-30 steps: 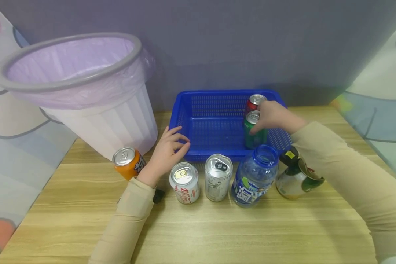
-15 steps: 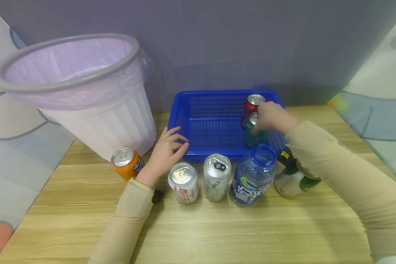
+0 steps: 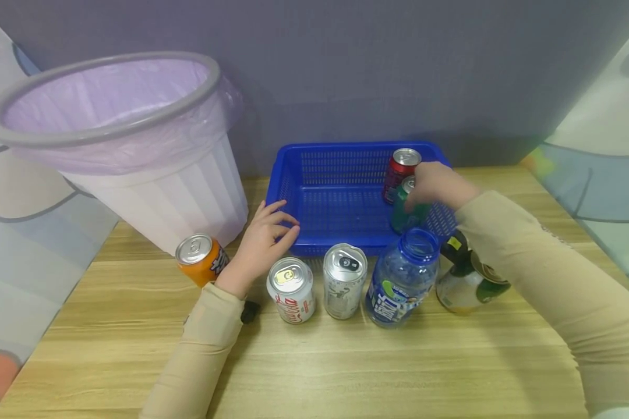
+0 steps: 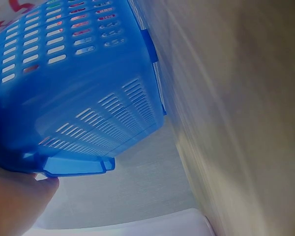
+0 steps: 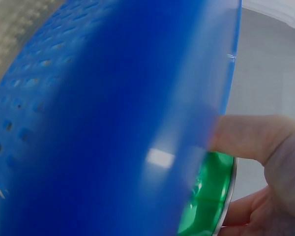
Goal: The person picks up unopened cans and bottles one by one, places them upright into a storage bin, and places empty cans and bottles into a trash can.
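In the head view, my right hand [image 3: 437,185] reaches into the blue plastic basket [image 3: 285,169] and holds a green soda can [image 3: 406,214] near its top. The right wrist view shows the thumb and fingers on either side of the green can [image 5: 205,196], partly behind the basket wall. A red soda can [image 3: 395,177] stands just behind it in the basket. My left hand [image 3: 264,241] rests at the basket's front left corner, fingers loosely spread and touching the rim. In the left wrist view only part of that hand [image 4: 19,199] shows beside the basket.
Along the basket's front stand a white Coca-Cola can [image 3: 293,297], a silver-white can [image 3: 344,285] and a clear blue bottle [image 3: 400,285]. A green-and-white can [image 3: 463,288] lies at the right. An orange can [image 3: 201,262] stands left, near a lined bin [image 3: 178,192].
The green can has shifted slightly to the right inside the basket with my right hand on it, and more of the red can shows. My left hand stays in place.
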A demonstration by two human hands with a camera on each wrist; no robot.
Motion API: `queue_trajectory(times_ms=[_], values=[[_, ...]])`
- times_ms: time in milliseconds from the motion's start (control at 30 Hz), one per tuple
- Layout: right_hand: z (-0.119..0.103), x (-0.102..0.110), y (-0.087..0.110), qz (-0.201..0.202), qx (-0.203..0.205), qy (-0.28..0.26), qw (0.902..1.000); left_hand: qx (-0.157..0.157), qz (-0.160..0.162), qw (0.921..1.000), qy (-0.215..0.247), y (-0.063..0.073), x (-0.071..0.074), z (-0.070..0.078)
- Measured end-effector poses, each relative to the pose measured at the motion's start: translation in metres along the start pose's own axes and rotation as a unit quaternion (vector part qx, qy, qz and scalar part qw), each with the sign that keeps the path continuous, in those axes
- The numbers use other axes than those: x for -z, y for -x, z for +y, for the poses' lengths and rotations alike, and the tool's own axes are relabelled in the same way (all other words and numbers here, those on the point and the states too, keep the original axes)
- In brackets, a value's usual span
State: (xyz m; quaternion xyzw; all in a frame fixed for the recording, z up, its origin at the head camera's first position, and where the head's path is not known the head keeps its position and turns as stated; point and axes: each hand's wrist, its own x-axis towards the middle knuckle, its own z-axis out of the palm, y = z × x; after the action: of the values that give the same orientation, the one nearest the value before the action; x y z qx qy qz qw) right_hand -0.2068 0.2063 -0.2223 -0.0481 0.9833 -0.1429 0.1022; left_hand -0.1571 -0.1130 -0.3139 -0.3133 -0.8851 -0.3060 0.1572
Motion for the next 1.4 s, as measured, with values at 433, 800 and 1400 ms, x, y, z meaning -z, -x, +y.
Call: queue_trajectory(times_ms=[433, 800, 1400], values=[[0.0037, 0.0015, -0.0012, -0.008, -0.014, 0.000, 0.9999, 0.000, -0.002, 1.0000, -0.001, 0.0002, 0.0004, -0.0001], [0.0044, -0.0006, 0.0015, 0.002, -0.014, -0.016, 0.9998, 0.002, -0.004, 1.0000, -0.003, 0.0005, 0.0010, 0.0000], [0.0038, -0.0043, -0.0013, 0.011, -0.011, 0.010, 0.9998, -0.001, -0.002, 1.0000, 0.000, 0.0004, 0.0004, -0.0010]])
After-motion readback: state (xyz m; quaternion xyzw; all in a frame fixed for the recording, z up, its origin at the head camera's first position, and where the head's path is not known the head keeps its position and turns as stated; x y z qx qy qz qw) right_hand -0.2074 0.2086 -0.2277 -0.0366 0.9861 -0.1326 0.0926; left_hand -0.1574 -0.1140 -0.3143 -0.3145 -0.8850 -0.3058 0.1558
